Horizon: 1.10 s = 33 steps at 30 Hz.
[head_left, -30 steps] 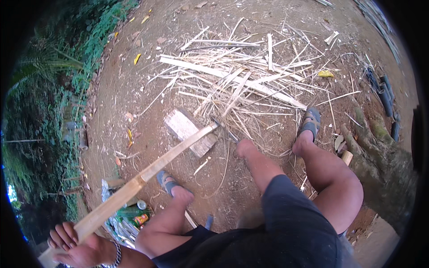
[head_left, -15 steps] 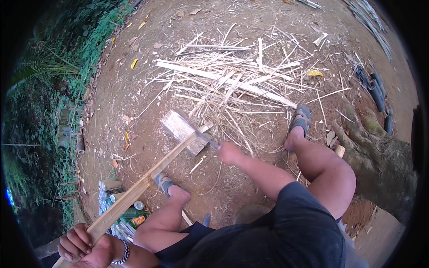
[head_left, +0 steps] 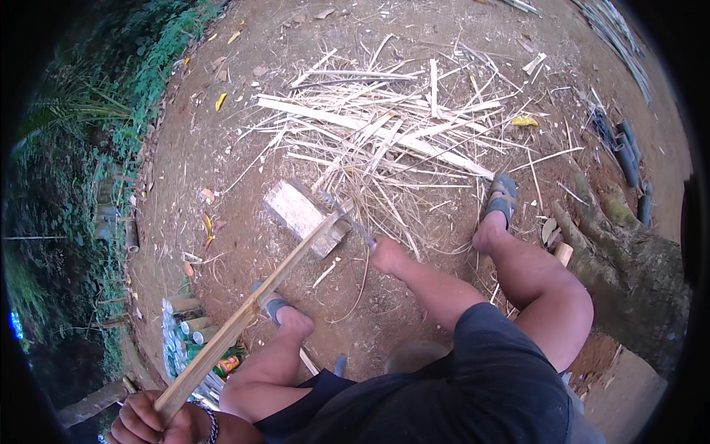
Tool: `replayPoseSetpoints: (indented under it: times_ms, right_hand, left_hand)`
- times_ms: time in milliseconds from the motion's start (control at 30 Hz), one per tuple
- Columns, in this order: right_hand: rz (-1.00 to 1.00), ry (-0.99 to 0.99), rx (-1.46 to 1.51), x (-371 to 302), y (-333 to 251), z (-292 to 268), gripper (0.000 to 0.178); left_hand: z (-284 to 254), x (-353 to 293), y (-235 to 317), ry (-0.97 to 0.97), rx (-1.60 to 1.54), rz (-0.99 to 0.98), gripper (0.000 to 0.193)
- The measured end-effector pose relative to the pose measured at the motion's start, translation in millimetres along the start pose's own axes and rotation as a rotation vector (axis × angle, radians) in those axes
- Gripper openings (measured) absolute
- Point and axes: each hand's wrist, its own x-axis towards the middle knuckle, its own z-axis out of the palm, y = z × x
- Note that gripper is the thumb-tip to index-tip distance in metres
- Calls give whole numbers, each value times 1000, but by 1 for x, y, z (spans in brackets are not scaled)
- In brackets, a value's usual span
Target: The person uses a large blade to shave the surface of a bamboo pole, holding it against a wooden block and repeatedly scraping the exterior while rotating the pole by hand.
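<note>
Outdoors, strip (head_left: 240, 319) over block (head_left: 291, 208), earth (head_left: 396, 314), foliage (head_left: 96, 118)

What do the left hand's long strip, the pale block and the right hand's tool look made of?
Strip: likely bamboo, fairly smooth tan; a joint-like band crosses it.
Block: probably bare wood, rough; its pale top looks scuffed.
Tool: perhaps dull metal, being thin and dark grey; blur obscures its finish.

Left of the frame's centre lies a block (head_left: 292, 207), with a strip (head_left: 244, 317) crossing its right side and running to the left hand (head_left: 144, 420) at lower left. The right hand (head_left: 388, 257), right of the block, holds a knife (head_left: 359, 228) at the strip's upper end. Scraps (head_left: 392, 129) spread behind, upper centre; plants (head_left: 74, 118) fill the left edge; roots (head_left: 636, 274) stand right.
</note>
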Motion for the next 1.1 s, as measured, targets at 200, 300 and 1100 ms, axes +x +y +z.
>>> replayPoseSetpoints:
  times_ms: [200,300,1100]
  right_hand:
    - [134,-46,3,37,43,14,32]
    - [135,-35,-27,35,41,22,29]
    - [-599,-113,168,-158,-177,-21,31]
  left_hand:
    - [8,10,-6,14,4,-14,35]
    - [-2,9,-2,-1,12,-13,36]
    - [-23,-1,-20,312,253,188,58]
